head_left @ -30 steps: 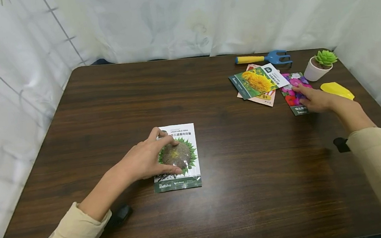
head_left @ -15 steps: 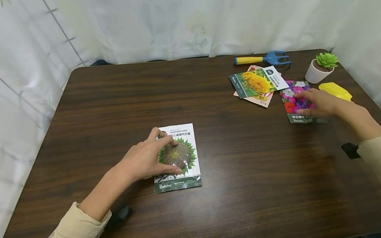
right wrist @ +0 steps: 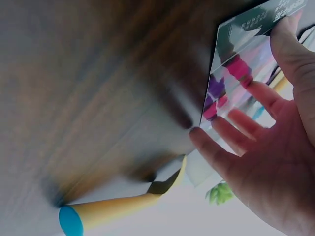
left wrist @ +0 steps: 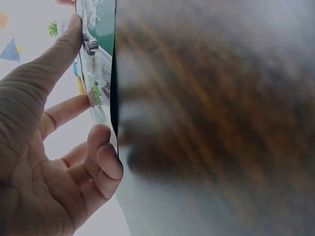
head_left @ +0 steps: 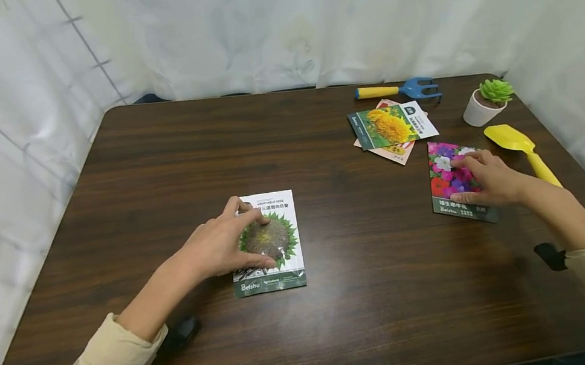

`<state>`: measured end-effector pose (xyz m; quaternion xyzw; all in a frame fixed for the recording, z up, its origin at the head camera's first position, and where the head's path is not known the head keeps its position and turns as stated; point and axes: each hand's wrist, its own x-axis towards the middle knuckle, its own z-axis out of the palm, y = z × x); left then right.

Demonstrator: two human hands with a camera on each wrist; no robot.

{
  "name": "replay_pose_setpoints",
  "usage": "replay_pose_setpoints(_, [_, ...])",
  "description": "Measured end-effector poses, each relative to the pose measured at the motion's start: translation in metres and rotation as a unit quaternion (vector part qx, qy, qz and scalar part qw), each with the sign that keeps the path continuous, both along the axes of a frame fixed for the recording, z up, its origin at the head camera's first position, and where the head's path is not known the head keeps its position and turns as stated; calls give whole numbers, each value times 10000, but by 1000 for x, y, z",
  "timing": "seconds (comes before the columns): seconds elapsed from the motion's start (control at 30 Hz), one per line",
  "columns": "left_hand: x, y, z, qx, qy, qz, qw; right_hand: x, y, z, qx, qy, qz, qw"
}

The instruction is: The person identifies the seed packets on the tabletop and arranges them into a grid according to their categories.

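Observation:
In the head view a white and green seed packet (head_left: 283,232) with a sunflower head printed on it lies flat on the table. My left hand (head_left: 218,243) rests on it with thumb and fingertips spread, covering its left part. In the left wrist view the thumb (left wrist: 66,42) lies on the packet's face, other fingertips at its edge. To the right is a seed packet with pink, purple and red flowers (head_left: 442,179). My right hand (head_left: 495,179) presses on it, thumb near its green bottom band. The right wrist view shows straight fingers (right wrist: 211,147) touching the packet's face and edge.
At the back right, a yellow-flower seed packet (head_left: 392,124) overlaps a pinkish packet (head_left: 398,154). Behind them lies a small blue hand fork (head_left: 415,88) with a yellow handle. A potted succulent (head_left: 481,110) and a yellow trowel (head_left: 508,137) are near the table's right edge.
My right hand has slid the pink-and-purple flower packet toward me, out from beside the yellow-flower packet. More of the trowel now shows. My left hand stays on the sunflower packet.

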<state>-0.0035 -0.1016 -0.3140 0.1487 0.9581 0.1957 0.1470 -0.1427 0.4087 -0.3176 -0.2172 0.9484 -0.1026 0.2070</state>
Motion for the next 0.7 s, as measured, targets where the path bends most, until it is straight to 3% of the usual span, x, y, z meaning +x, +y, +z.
replay_pose_setpoints(0.2, [-3, 0, 0, -19, -46, -62, 10000, 18, -4, -1, 102, 92, 206, 9997])
replay_pose_setpoints(0.7, [-6, 0, 1, -88, -65, -87, 9999, 47, -27, -1, 149, 297, 412, 9986])
